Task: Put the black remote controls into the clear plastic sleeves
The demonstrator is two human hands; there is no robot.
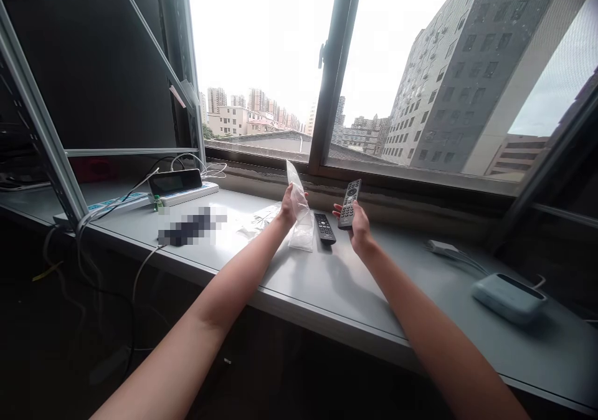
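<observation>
My left hand [288, 207] grips a clear plastic bag [299, 199], raised upright above the desk. Beneath it, more clear plastic [302, 236] rests on the surface. In my right hand [359, 222] is a grey remote control [349, 205], buttons facing me, tilted up off the desk. A second, black remote control [324, 229] lies flat between my two hands. To the left of my left wrist, crumpled clear plastic packaging [259, 219] is spread on the desktop.
A grey desk [336, 295] runs beneath the window [261, 65]. At left stand a metal rack post [42, 114], a power strip [210, 189] with cables, a dark-screened device [180, 181] and a blurred dark object [187, 227]. Rightward sit a pale blue box-like device [509, 296] and a white adapter [441, 247].
</observation>
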